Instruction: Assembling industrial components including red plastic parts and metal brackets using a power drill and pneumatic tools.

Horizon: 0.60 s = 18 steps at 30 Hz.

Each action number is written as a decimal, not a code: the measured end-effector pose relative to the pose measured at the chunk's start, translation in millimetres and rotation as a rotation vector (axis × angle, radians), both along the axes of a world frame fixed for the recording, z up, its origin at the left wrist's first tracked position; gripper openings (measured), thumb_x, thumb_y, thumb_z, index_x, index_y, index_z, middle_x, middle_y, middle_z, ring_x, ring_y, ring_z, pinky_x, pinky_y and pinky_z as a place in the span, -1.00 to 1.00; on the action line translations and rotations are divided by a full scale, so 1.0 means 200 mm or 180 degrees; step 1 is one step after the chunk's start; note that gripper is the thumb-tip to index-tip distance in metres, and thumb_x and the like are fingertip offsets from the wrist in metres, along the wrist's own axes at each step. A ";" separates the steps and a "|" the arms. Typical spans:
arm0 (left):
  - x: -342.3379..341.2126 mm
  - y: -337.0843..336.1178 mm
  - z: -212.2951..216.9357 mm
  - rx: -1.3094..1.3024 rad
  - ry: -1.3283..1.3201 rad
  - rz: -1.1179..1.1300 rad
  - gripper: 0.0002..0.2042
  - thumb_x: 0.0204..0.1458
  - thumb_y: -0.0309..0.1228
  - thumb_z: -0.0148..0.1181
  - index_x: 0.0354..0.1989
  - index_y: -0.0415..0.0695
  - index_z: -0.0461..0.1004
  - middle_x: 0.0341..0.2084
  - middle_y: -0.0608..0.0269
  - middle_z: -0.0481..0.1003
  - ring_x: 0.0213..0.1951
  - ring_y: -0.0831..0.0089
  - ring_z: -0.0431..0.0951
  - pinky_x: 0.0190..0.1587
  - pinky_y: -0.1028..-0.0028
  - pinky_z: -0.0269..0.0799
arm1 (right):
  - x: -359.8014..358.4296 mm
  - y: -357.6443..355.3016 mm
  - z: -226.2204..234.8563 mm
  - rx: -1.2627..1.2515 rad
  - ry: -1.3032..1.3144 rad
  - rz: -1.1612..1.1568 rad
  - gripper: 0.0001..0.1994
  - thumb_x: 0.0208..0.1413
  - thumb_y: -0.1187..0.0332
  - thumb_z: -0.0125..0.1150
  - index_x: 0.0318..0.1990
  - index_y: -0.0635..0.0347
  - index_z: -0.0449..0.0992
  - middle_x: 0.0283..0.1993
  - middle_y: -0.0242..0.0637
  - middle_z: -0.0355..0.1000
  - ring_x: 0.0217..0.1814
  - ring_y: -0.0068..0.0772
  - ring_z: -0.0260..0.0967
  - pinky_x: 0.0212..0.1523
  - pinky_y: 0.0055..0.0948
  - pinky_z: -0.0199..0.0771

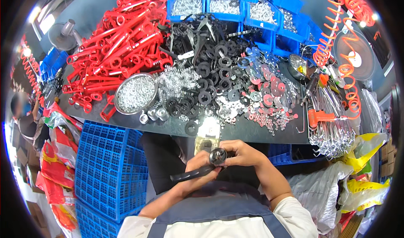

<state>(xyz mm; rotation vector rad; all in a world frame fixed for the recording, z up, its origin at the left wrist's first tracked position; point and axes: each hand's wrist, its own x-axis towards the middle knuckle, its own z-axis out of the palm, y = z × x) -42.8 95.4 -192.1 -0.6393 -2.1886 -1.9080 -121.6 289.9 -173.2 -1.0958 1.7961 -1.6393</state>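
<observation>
Head view: your left hand (201,164) is clamped on a black handled part (193,173), and your right hand (240,153) is closed at its round, metal-lined end. Your 2 hands nearly meet there. The part sits in front of your body, on your side of the table's front edge, its handle slanting down to your left.

Just beyond your fingers a pale fixture (206,144) juts toward you from that edge, in line with the part. A bare strip of dark table (248,133) runs along the front; a lone black ring (191,128) lies on it, left of the fixture. Your left side is bounded by stacked blue crates (103,170); your right, by plastic bags (315,191) and a hanging bunch of metal rods (334,133).

Behind the strip, loose parts crowd the surface: a round metal bowl (125,112) of small pieces beside silvery springs (179,80), black rings in the middle, and red and grey discs (273,88) to the right. Red tool bodies (122,44) heap up at far left. Blue bins (226,17) line the back. An orange air gun (317,117) lies over the rods, its coiled hose (349,95) rising at right.
</observation>
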 end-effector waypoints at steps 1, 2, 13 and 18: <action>0.00 -0.01 0.00 0.0016 0.0126 -0.0003 -0.87 -0.12 -0.60 0.27 -0.37 -0.18 0.51 -0.44 0.22 0.46 -0.38 0.43 0.47 -0.33 0.44 0.37 | -0.05 0.00 0.00 0.0015 -0.0164 0.0378 -0.81 -0.02 0.46 0.31 -0.24 0.33 0.52 -0.28 -0.34 0.41 -0.20 -0.49 0.34 -0.19 -0.45 0.38; 0.00 -0.03 0.01 0.0007 0.0130 0.0001 -0.87 -0.12 -0.60 0.27 -0.37 -0.18 0.51 -0.44 0.22 0.46 -0.38 0.43 0.47 -0.33 0.44 0.37 | -0.11 0.03 0.02 0.0038 -0.0350 0.0766 -0.80 -0.01 0.48 0.29 -0.20 0.33 0.52 -0.25 -0.34 0.42 -0.16 -0.50 0.36 -0.16 -0.45 0.40; 0.06 -0.11 0.07 0.0809 -0.0715 -0.0360 -0.84 -0.04 -0.62 0.20 -0.26 -0.20 0.44 -0.27 0.24 0.41 -0.21 0.49 0.43 -0.15 0.48 0.36 | -0.46 -0.25 -0.18 0.2729 0.2362 -0.1803 -0.85 -0.07 0.50 0.06 -0.35 0.39 0.48 -0.24 0.08 0.43 -0.26 0.14 0.46 -0.21 -0.06 0.49; 0.09 -0.11 0.09 0.0421 -0.0429 -0.0183 -0.84 -0.03 -0.59 0.17 -0.25 -0.21 0.45 -0.31 0.22 0.42 -0.28 0.49 0.44 -0.23 0.49 0.36 | -0.42 -0.18 -0.18 0.3022 0.2470 -0.1750 -0.86 -0.10 0.47 0.12 -0.37 0.35 0.49 -0.26 0.02 0.43 -0.27 0.07 0.47 -0.23 -0.09 0.49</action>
